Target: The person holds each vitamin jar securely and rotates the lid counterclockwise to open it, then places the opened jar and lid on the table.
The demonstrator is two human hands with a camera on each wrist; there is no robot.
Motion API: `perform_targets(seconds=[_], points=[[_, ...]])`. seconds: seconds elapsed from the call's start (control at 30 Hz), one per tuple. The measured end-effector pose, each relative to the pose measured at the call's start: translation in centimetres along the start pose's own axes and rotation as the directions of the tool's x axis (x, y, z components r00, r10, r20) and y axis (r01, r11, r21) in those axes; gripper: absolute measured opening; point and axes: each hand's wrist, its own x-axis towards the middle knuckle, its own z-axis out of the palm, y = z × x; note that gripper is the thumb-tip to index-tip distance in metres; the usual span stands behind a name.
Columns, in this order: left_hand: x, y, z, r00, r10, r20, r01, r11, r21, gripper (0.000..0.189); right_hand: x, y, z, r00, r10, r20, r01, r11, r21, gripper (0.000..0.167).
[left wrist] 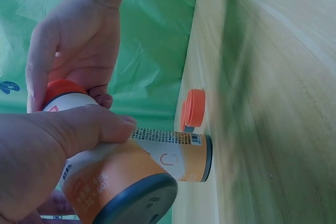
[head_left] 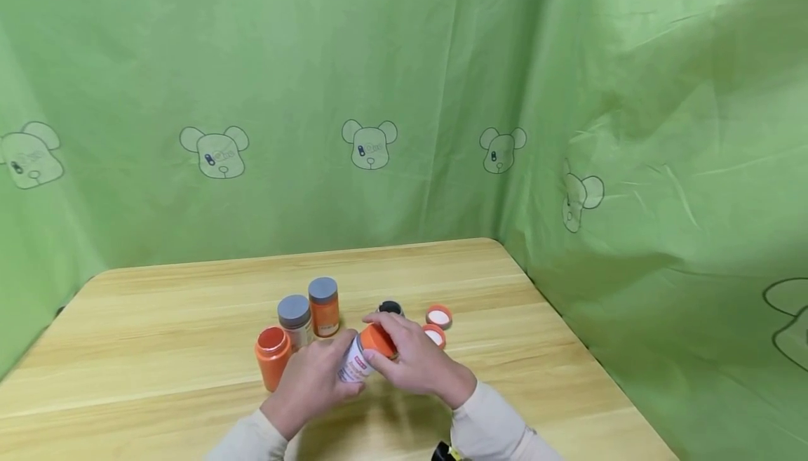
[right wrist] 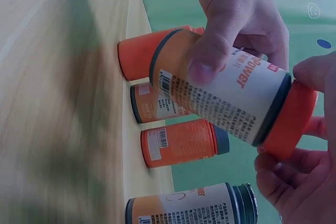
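Note:
My left hand (head_left: 315, 380) grips the body of a supplement bottle (head_left: 355, 366) with a white and orange label, held tilted above the table. Fingers and thumb of my right hand (head_left: 419, 359) hold the orange lid (right wrist: 290, 121) at the bottle's top. In the right wrist view that lid sits against the dark neck ring; whether it is screwed tight cannot be told. Just left of my left hand stands an orange bottle (head_left: 271, 361) without a lid. Behind my right hand, partly hidden, is a bottle with an uncovered dark neck (head_left: 390, 306).
Two bottles with grey lids stand behind the left hand, one with a white label (head_left: 294, 312) and one orange (head_left: 325, 315). Two orange lids (head_left: 438, 316) lie right of them, white insides up. A black and yellow object (head_left: 445, 452) shows at the table's (head_left: 189, 321) near side.

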Motion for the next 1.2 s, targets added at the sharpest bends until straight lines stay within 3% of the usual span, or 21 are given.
perform_targets(seconds=[0.33, 0.7, 0.9, 1.2], points=[[0.22, 0.04, -0.09, 0.999, -0.032, 0.035, 0.032, 0.999, 0.003, 0.060, 0.02, -0.10, -0.26, 0.996, 0.082, 0.043, -0.080, 0.996, -0.042, 0.041], [0.33, -0.06, -0.13, 0.998, -0.041, 0.046, 0.041, 0.999, -0.008, 0.059, -0.03, 0.05, -0.27, 0.999, 0.022, 0.027, -0.021, 0.999, -0.042, 0.039], [0.35, -0.02, -0.16, 0.998, -0.038, 0.043, 0.038, 0.999, 0.002, 0.059, 0.03, 0.06, -0.22, 1.000, 0.031, 0.005, -0.031, 0.998, -0.055, 0.044], [0.28, -0.01, -0.33, 0.998, -0.035, 0.044, 0.034, 0.999, 0.015, 0.060, 0.32, 0.03, -0.04, 1.000, 0.017, -0.018, -0.018, 0.999, -0.049, 0.037]])
